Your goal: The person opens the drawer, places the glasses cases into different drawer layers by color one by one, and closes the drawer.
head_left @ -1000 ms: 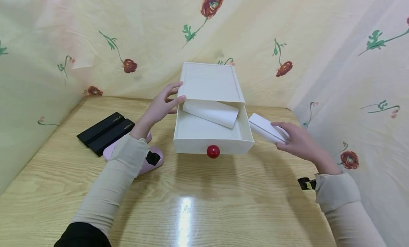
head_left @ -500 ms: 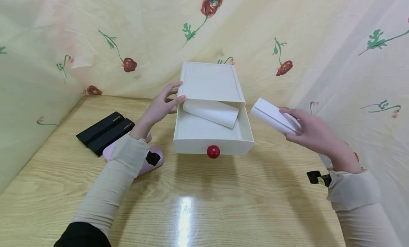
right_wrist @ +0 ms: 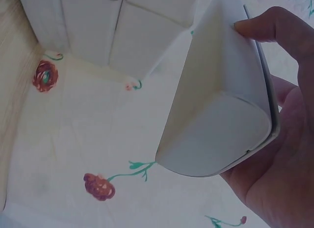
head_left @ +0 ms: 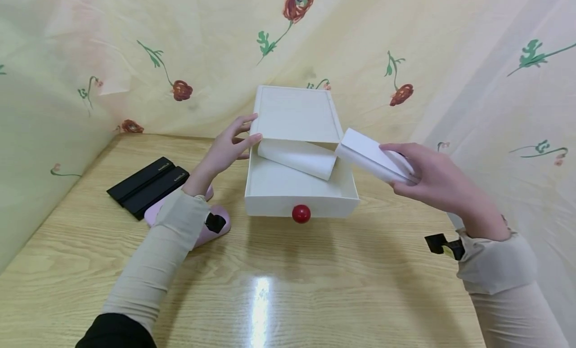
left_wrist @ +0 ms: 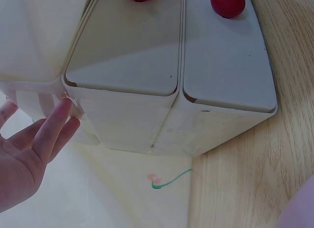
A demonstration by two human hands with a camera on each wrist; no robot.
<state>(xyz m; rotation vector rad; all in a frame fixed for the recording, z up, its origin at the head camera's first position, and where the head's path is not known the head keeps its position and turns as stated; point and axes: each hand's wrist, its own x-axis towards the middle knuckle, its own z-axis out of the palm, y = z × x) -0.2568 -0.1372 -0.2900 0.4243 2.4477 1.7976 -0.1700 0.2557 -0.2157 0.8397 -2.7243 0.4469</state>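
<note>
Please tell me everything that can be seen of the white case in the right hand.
The white case is long, with a flap-like panel along its top and a rounded-triangular end. Its smooth surface looks like leatherette or coated card. The right hand grips one end, holding it tilted in the air. In the head view, its other end overlaps the open drawer; contact there is unclear.

Left of the right fingers (head_left: 398, 148), the drawer (head_left: 288, 186) is free in front; farther back, a case (head_left: 299, 159) bars the way.
</note>
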